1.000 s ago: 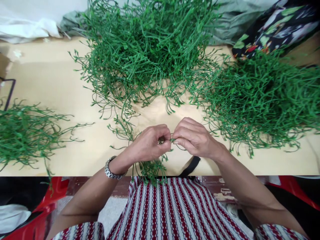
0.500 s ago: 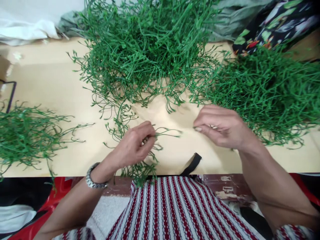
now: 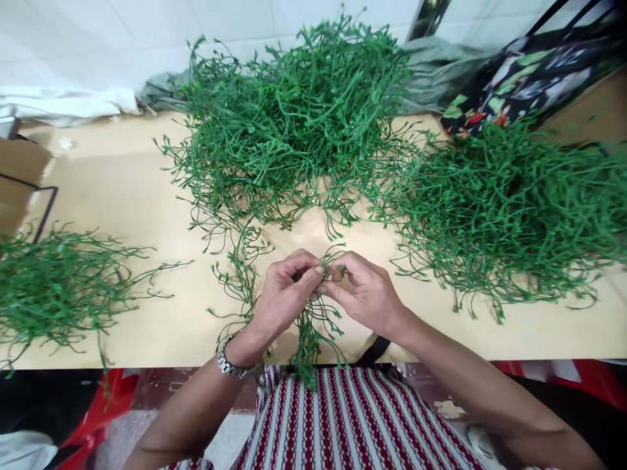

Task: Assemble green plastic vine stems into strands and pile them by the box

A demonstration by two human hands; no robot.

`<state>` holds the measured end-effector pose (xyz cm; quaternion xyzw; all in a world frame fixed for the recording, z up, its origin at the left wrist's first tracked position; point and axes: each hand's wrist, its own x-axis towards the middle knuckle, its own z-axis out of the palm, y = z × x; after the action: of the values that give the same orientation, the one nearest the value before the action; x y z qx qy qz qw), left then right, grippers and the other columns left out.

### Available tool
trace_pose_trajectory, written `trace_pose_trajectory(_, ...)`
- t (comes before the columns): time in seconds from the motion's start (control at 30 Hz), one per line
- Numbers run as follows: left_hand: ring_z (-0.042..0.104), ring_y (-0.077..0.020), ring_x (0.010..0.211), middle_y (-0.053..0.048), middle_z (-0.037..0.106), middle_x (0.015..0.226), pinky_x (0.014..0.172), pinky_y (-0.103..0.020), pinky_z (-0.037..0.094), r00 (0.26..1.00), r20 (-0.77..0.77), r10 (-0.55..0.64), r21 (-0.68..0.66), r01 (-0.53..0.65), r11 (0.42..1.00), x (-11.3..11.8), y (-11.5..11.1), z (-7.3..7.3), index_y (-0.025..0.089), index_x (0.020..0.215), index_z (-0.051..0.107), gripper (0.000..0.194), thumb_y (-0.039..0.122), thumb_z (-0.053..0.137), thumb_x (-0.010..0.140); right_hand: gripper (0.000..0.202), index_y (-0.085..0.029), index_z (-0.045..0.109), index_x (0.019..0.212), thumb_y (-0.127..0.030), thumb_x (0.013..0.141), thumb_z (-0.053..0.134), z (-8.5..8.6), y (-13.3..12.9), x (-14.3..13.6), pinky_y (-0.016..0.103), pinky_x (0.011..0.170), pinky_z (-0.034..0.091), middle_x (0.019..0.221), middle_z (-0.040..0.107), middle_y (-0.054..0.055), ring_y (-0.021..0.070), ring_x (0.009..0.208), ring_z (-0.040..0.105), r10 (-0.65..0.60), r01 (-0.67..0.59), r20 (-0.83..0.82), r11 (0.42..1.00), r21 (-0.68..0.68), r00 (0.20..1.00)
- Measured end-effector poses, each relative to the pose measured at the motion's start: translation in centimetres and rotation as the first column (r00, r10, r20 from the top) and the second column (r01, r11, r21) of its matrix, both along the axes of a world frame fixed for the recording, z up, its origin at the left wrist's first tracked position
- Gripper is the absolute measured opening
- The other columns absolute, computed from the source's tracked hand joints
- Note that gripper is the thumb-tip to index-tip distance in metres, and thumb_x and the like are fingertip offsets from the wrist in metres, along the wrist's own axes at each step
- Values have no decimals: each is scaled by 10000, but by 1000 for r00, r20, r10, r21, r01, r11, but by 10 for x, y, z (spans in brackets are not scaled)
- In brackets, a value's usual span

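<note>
Both hands meet over the table near its front edge. Thumb and fingers of my left hand (image 3: 289, 287) pinch a thin green plastic stem (image 3: 329, 253). My right hand (image 3: 365, 290) is closed in a pinch at the same spot, its fingertips against the stem. Which pieces each hand grips exactly is hidden by the fingers. Below the hands a bunch of green stems (image 3: 307, 349) hangs over the table edge onto the striped clothing. More loose stems (image 3: 242, 261) lie just left of my left hand.
A big heap of green stems (image 3: 294, 117) fills the back of the table (image 3: 117, 196). Another heap (image 3: 509, 209) lies at right, a smaller one (image 3: 49, 287) at left. A cardboard box (image 3: 22, 176) stands at far left, a floral cloth (image 3: 519, 85) at back right. A black strap (image 3: 373, 351) crosses the front edge.
My right hand has moved left from beside the right heap to meet my left hand. My left hand has shifted slightly right. The camera view has tilted up a little.
</note>
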<state>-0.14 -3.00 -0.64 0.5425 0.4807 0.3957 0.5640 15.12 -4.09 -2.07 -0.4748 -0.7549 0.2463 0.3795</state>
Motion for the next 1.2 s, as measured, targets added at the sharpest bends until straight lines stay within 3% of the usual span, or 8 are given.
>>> trace_pose_trajectory(0.17,512,-84,581,-21,549,741,520,-221,422,996,64,-58,126,50,991,-1,-1,-2,154,761,661,93,173,570,756,149,-156,532,741,-294,785,568,-5,1,-1,162,418,300,583,465,-45,43,455,363,-62,10,-207,970,-242,976)
trace_pose_trajectory(0.37,550,-106,700,-44,574,775,617,-229,445,968,-246,-41,389,137,911,1,-2,5,143,806,629,150,81,495,779,90,-147,517,681,-197,754,534,-4,1,-4,152,422,301,541,435,-54,42,458,365,-140,54,-260,949,-311,956)
trace_pose_trajectory(0.5,529,-115,701,-38,546,776,626,-236,440,899,-436,-54,442,266,857,2,-2,5,129,859,577,113,108,526,761,171,-145,507,661,-248,796,524,-4,2,-1,164,480,374,567,482,-33,62,520,450,-77,-60,-355,932,-358,932)
trace_pose_trajectory(0.6,516,-118,686,-33,537,737,605,-233,420,864,-503,-1,477,279,833,1,-1,2,135,787,576,86,100,501,765,151,-144,565,737,-239,835,500,1,0,7,186,529,423,616,558,-6,80,560,515,20,-93,-278,963,-253,960)
trace_pose_trajectory(0.77,518,-104,658,-26,548,707,598,-221,408,895,-443,-58,443,275,853,0,-1,1,137,742,599,145,71,474,772,218,-142,567,1006,-135,790,538,8,1,17,250,699,484,922,595,87,145,840,566,90,-80,-39,975,208,995)
trace_pose_trajectory(0.87,537,-95,673,-21,567,727,617,-208,422,919,-385,-78,438,257,861,0,-3,3,142,758,592,130,69,486,773,294,-133,516,1121,-154,829,492,5,7,17,266,733,489,950,580,94,146,860,560,226,-227,28,959,171,974)
trace_pose_trajectory(1.0,531,-80,640,-4,580,741,613,-194,436,910,-415,4,437,196,878,-1,-6,1,154,857,541,106,95,515,772,259,-146,534,1098,-173,847,477,-1,9,16,236,612,468,802,570,45,117,678,535,172,-178,48,970,164,984)
trace_pose_trajectory(1.2,526,-112,686,-31,561,740,598,-218,418,792,-596,133,608,337,719,-3,-2,-4,152,868,565,114,119,476,804,200,-149,590,987,-132,814,490,2,5,18,220,572,435,769,555,35,105,633,523,103,-114,81,982,148,991)
